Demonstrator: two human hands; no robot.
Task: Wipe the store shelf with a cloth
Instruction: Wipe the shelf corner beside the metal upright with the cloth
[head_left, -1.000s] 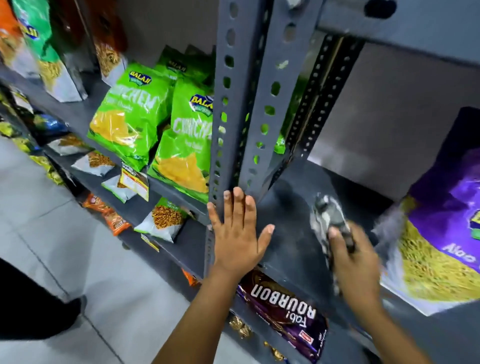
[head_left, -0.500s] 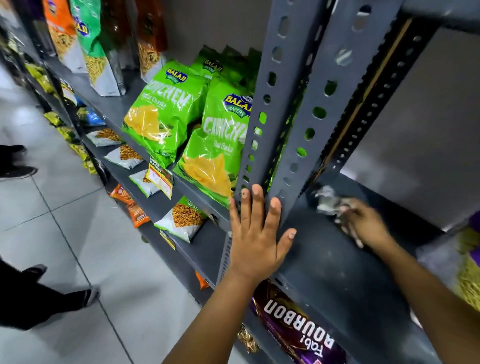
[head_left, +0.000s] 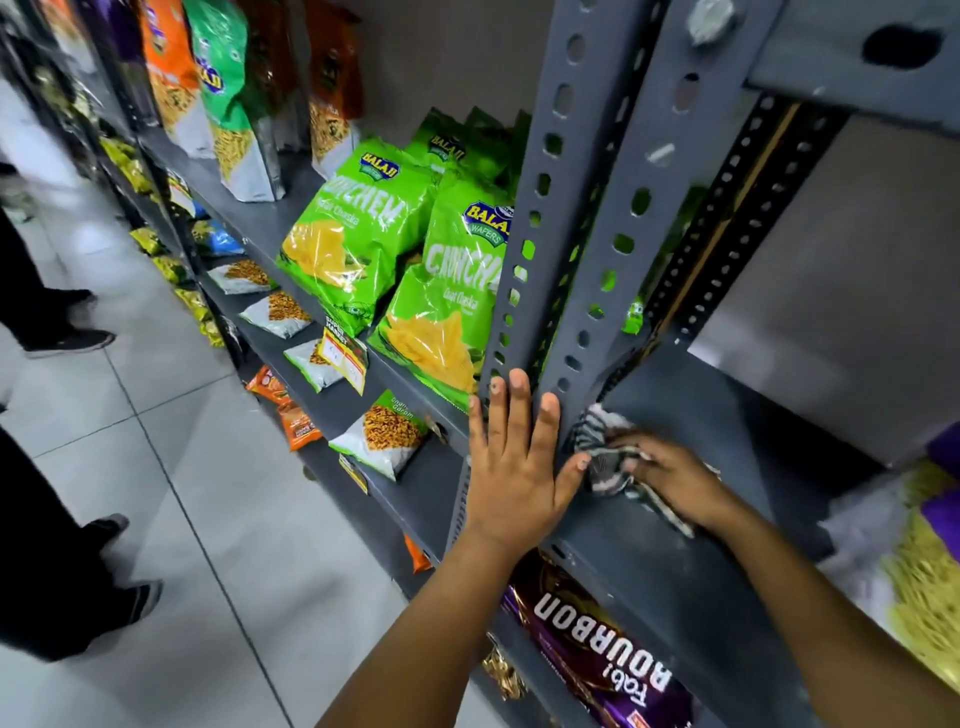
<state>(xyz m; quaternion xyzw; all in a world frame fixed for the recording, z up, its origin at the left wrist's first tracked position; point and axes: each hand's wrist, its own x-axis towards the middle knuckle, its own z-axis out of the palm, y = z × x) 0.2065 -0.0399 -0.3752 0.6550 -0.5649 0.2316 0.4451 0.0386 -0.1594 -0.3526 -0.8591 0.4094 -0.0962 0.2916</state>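
Observation:
The dark grey metal shelf (head_left: 691, 415) runs across the right half of the view. My right hand (head_left: 675, 478) presses a striped grey-and-white cloth (head_left: 602, 457) onto the shelf's front left corner, right beside the slotted upright post (head_left: 602, 234). My left hand (head_left: 519, 467) lies flat, fingers spread, against the foot of that post and the shelf's front edge, holding nothing. Its thumb nearly touches the cloth.
Green chip bags (head_left: 441, 306) stand just left of the post. A purple snack bag (head_left: 930, 561) sits at the shelf's right end. Purple Bourbon packs (head_left: 602, 639) fill the shelf below. A person's legs and shoes (head_left: 67, 561) stand on the tiled aisle at left.
My right hand has swept the cloth from the middle of the shelf leftward and forward into the corner by the post. My left hand has stayed on the post.

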